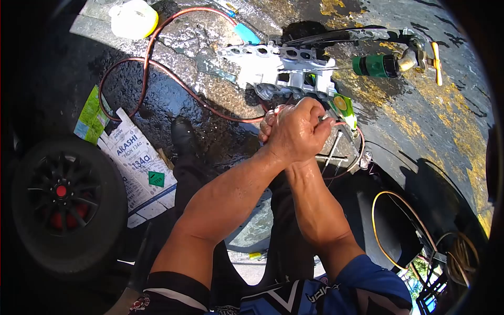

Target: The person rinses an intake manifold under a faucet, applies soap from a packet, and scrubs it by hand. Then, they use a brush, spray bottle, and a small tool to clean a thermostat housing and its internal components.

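Note:
My left hand is wet and closed, its thumb pressed near the curled index finger. Pressed against it is my right hand, also wet with curled fingers and partly hidden behind the left. My forearms cross at the wrists. Whatever lies between the hands is hidden. Just beyond them, a pale metal casting with several openings lies on the wet ground. A thin stream of water reaches it from a green hose fitting on a brass tap.
A reddish hose loops across the ground. A white container stands at upper left, a wheel and flattened carton at left. Right of my hands are a green packet and metal tool; cables lie lower right.

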{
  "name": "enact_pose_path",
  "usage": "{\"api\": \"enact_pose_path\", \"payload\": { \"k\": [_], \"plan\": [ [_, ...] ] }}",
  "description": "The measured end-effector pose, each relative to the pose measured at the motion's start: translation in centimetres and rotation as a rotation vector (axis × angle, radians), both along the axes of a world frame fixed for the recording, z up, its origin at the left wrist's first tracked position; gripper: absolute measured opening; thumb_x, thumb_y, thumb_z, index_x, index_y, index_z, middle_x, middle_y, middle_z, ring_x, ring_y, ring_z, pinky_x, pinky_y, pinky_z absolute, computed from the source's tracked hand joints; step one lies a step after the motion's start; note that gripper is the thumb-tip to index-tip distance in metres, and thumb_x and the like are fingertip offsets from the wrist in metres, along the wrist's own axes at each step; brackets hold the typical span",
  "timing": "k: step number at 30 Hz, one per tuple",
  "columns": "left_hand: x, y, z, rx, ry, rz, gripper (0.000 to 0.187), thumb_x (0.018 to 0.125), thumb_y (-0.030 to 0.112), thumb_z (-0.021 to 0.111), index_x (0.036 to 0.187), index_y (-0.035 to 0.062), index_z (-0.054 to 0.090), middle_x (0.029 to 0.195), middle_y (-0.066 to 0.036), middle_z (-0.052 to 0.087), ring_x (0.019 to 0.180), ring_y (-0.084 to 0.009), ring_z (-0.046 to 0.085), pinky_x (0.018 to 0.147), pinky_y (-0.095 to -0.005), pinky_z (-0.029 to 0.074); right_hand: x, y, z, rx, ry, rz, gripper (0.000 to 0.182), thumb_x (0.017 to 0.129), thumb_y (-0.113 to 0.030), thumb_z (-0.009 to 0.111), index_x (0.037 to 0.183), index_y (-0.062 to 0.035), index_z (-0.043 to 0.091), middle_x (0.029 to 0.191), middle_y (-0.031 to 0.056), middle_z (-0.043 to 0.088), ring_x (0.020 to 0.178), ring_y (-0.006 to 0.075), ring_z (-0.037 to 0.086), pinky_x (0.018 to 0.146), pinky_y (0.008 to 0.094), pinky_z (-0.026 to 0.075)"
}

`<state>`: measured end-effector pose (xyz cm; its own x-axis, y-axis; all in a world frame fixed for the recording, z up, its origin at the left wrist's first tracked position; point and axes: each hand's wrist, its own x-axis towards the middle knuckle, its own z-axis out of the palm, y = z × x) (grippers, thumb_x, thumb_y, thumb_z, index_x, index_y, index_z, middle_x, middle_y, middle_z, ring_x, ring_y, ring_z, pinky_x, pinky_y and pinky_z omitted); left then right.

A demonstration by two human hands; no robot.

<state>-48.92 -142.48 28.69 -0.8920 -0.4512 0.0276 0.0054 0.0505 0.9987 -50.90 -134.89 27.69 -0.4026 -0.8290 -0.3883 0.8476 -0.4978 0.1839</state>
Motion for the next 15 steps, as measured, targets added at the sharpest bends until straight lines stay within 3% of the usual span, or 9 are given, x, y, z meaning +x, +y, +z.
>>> {"api": "enact_pose_path", "payload": {
  "k": [3, 4, 6, 7, 8, 10, 11, 13, 15],
  "plan": [
    [-1.8, 0.0, 1.5, 0.833, -0.322, 0.401, 0.026, 0.1, 0.022, 0.06, 0.086, 0.0015, 0.053, 0.063, -0.002, 0.055, 0.049, -0.0077, 0.054, 0.046, -0.0235, 0.045, -0.1, 0.7, -2.8, -0.029, -0.065, -0.114, 0.065, 0.094, -0.065, 0.051, 0.114, -0.0036, 0.059, 0.11, 0.0154, 0.065, 0.101, 0.03, 0.065, 0.094, 0.0424, 0.053],
    [-1.7, -0.3, 0.5, 1.002, -0.411, 0.484, 0.034, 0.097, 0.029, 0.062, 0.099, -0.0043, 0.058, 0.076, -0.011, 0.064, 0.07, -0.0209, 0.067, 0.063, -0.0335, 0.054, -0.3, 0.5, -3.1, 0.11, 0.006, -0.071, 0.064, 0.095, -0.064, 0.049, 0.112, -0.0038, 0.06, 0.106, 0.0143, 0.066, 0.097, 0.0298, 0.065, 0.091, 0.0428, 0.053],
    [-0.3, 2.5, -1.1, 0.124, -0.099, 0.339, 0.041, 0.098, 0.025, 0.06, 0.125, -0.0056, 0.056, 0.106, -0.023, 0.066, 0.097, -0.0295, 0.067, 0.086, -0.044, 0.053, -2.0, 0.2, -3.2, 0.835, 0.448, 0.213, 0.061, 0.098, -0.063, 0.045, 0.104, -0.0038, 0.06, 0.098, 0.0125, 0.065, 0.085, 0.0301, 0.066, 0.083, 0.0462, 0.056],
    [1.3, 3.4, 0.3, -0.144, -0.085, 0.147, 0.061, 0.097, 0.028, 0.061, 0.145, -0.0036, 0.042, 0.139, -0.03, 0.049, 0.131, -0.0409, 0.047, 0.111, -0.056, 0.031, -4.2, -0.2, -2.9, 0.721, 0.349, 0.143, 0.071, 0.097, -0.068, 0.04, 0.112, -0.0003, 0.053, 0.097, 0.0144, 0.064, 0.084, 0.0314, 0.065, 0.083, 0.0483, 0.055],
    [2.5, 5.6, 0.7, -0.118, -0.089, 0.108, 0.074, 0.094, 0.03, 0.063, 0.152, -0.0015, 0.031, 0.153, -0.032, 0.03, 0.145, -0.0464, 0.025, 0.118, -0.0588, 0.015, -5.9, -1.0, -3.1, 0.883, 0.156, -0.033, 0.082, 0.096, -0.074, 0.031, 0.119, 0.0028, 0.048, 0.108, 0.0184, 0.06, 0.097, 0.0335, 0.062, 0.089, 0.0513, 0.053],
    [4.3, 6.7, 2.4, -0.078, 0.011, -0.039, 0.086, 0.092, 0.034, 0.066, 0.156, 0.0014, 0.021, 0.158, -0.034, 0.019, 0.151, -0.0464, 0.008, 0.119, -0.0597, 0.008, -7.5, -2.1, -3.2, 0.812, 0.129, -0.315, 0.086, 0.095, -0.074, 0.028, 0.127, 0.0045, 0.043, 0.119, 0.0204, 0.054, 0.111, 0.0344, 0.056, 0.093, 0.0513, 0.051],
    [4.3, 6.7, 2.2, -0.071, 0.007, 0.013, 0.088, 0.091, 0.035, 0.067, 0.157, 0.0012, 0.019, 0.158, -0.035, 0.016, 0.151, -0.0461, 0.004, 0.119, -0.0591, 0.009, -7.3, -1.1, -3.5, 0.538, 0.115, -0.327, 0.09, 0.095, -0.075, 0.029, 0.134, 0.0051, 0.038, 0.128, 0.0216, 0.051, 0.12, 0.0366, 0.052, 0.1, 0.0535, 0.048],
    [4.8, 6.5, 2.6, -0.036, -0.008, 0.111, 0.093, 0.09, 0.035, 0.069, 0.157, 0.0008, 0.015, 0.158, -0.036, 0.012, 0.152, -0.0455, -0.003, 0.12, -0.0579, 0.01, -5.1, -0.5, -1.8, 0.512, 0.075, -0.325, 0.093, 0.093, -0.076, 0.03, 0.136, 0.0053, 0.037, 0.134, 0.0219, 0.05, 0.126, 0.0376, 0.049, 0.105, 0.0544, 0.044],
    [2.9, 3.5, -0.1, 0.128, -0.172, 0.085, 0.102, 0.085, 0.05, 0.072, 0.151, -0.0093, 0.023, 0.155, -0.033, 0.024, 0.148, -0.0458, 0.016, 0.115, -0.0492, 0.03, -2.7, 0.1, -1.0, 0.63, 0.258, -0.225, 0.096, 0.092, -0.078, 0.031, 0.14, 0.0043, 0.039, 0.148, 0.0212, 0.041, 0.136, 0.0382, 0.042, 0.114, 0.0541, 0.035]
  ]
}}
